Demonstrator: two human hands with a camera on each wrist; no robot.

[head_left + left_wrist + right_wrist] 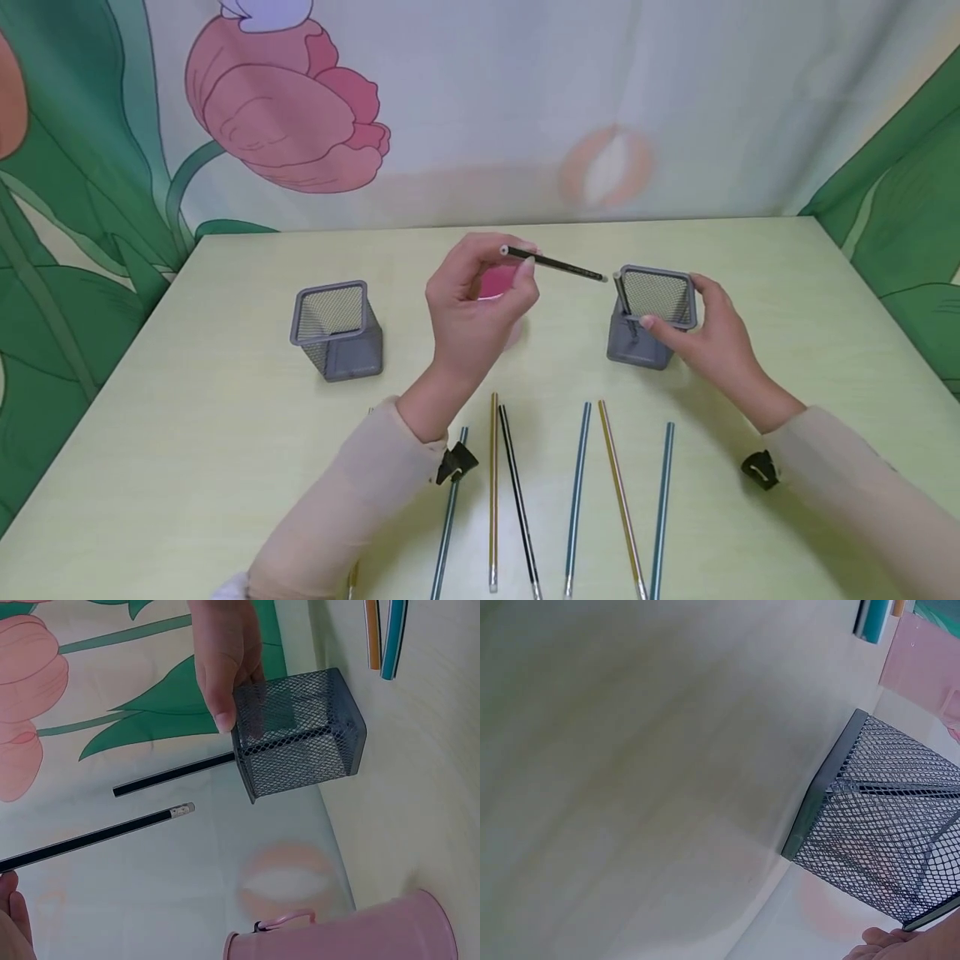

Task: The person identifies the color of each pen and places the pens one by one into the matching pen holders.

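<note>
Pale sleeves [330,517] reach in nearest the cam, 1 per side. Beyond, a backdrop [480,100] w/ pink flowers & green leaves; in front of it, a pale counter [150,433].

L hand [468,321]: grip pinched on a black pencil [562,265]. R hand [716,337]: grip clamped on the rim & side of the R mesh holder [637,348], prob. to steady it. L mesh holder [352,358] stands well apart, untouched. Pink cup [375,934] w/ handle stands btwn the two, mostly behind L hand in head view.

Held pencil is in mid-air just beside R holder's mouth, eraser end toward it, prob. to match the upright pencil [621,292] inside, whose metal-banded end is down. Blue pencils [663,508], gold pencils [493,492] & 1 loose black one [519,500] lie roughly side by side near the sleeves, prob. spaced for easy pick-up.

Brands/labels: none legible; any marks on held pencil too small to read.
</note>
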